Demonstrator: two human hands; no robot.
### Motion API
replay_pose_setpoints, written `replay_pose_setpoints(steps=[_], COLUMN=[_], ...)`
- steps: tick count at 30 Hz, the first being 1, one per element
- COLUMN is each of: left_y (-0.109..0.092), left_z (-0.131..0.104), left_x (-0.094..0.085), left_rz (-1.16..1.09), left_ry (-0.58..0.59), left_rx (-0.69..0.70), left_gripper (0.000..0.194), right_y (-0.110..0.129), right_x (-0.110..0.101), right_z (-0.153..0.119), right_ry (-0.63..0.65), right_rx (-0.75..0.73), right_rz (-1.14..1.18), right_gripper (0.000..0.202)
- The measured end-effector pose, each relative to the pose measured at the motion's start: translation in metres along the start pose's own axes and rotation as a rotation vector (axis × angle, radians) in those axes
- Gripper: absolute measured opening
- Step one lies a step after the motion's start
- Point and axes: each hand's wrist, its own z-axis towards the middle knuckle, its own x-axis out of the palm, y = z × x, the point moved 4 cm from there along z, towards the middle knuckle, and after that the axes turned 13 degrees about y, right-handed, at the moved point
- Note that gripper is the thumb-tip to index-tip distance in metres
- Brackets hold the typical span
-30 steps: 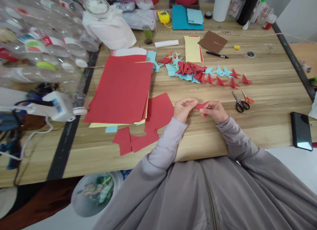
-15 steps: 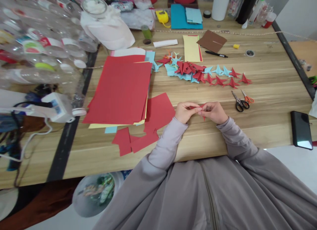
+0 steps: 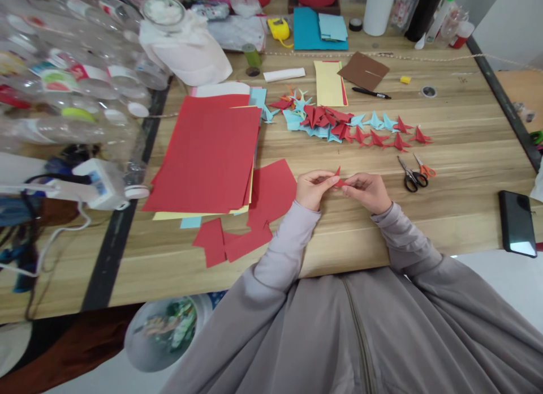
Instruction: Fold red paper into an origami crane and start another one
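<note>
Between my hands is a small folded red paper [image 3: 340,182], one pointed end sticking up. My left hand [image 3: 313,189] pinches it from the left. On its right side, the fingertips of my right hand [image 3: 368,191] close against the paper's edge. Several folded red paper cranes [image 3: 376,139] and light blue ones [image 3: 374,121] lie in rows beyond my hands. A stack of red sheets [image 3: 207,150] is left of my hands, with a loose red sheet [image 3: 275,190] and red cut pieces [image 3: 246,244] beside it.
Black-handled scissors [image 3: 411,180] and orange-handled scissors [image 3: 425,168] lie to the right. A phone [image 3: 516,223] rests near the right edge. Yellow paper [image 3: 331,84], a brown square [image 3: 363,71] and a pen [image 3: 370,93] are farther back. Plastic bottles [image 3: 76,82] crowd the left.
The folded red paper has turned: its point now sticks up above my fingers instead of hanging below. My left hand has shifted slightly left, and my fingers have moved a little apart.
</note>
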Motion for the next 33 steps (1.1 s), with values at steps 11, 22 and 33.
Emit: replay_pose_setpoints(steps=[11,22,33], left_y=[-0.004,-0.010,-0.004], left_z=[0.000,-0.001,-0.001], left_x=[-0.004,-0.003,0.002], left_rz=[0.089,0.114,-0.174], left_ry=[0.030,0.062,0.135], left_rx=[0.062,0.088,-0.070], left_gripper=[0.030,0.027,0.032], right_y=[0.007,0.013,0.023], right_x=[-0.001,-0.001,0.001], right_z=[-0.001,-0.003,-0.004], right_ry=[-0.015,0.005,0.034], right_rx=[-0.032,-0.082,-0.091], right_rz=[-0.100,-0.143,0.085], right_gripper=[0.033,0.036,0.025])
